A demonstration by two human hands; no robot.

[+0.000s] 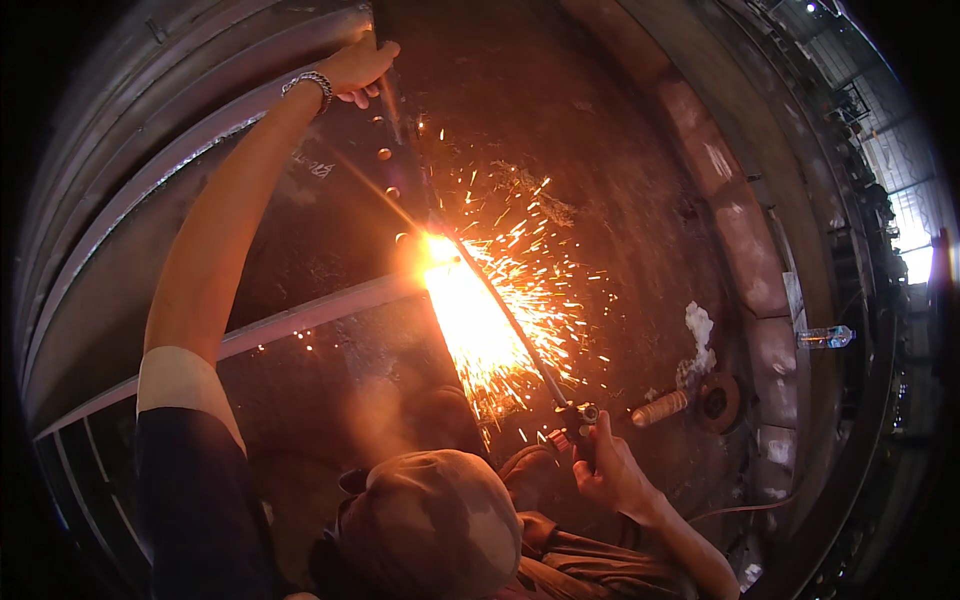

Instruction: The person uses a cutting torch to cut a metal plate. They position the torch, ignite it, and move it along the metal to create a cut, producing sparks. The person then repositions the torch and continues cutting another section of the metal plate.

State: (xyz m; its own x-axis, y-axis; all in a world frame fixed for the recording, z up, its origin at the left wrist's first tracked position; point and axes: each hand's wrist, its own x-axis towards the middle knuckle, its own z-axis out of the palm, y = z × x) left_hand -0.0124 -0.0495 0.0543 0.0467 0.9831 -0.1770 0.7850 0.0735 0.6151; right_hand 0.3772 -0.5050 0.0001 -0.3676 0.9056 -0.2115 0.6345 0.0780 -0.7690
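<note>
My left hand [362,72], with a chain bracelet at its wrist, reaches far forward and closes on the far end of a narrow steel strip [392,110]. At lower right, my right hand [612,474] grips a cutting torch [520,325] near its valves, with a red knob beside the fingers. The torch's long tube slants up and left to the steel edge. Glaring flame and sparks [480,330] spread from its tip and hide the metal there. Several round spots line the strip. A rounded cloth-covered shape [430,520] fills the bottom middle; whether cap or knee, I cannot tell.
A steel rib [310,312] crosses at left, with curved steel ledges [130,150] beyond. On the right lie a striped cylinder [660,408], a round disc [717,402] and white crumpled material [699,335]. A clear bottle [826,337] rests by the right-hand beam [750,240]. Smoke blurs the lower middle.
</note>
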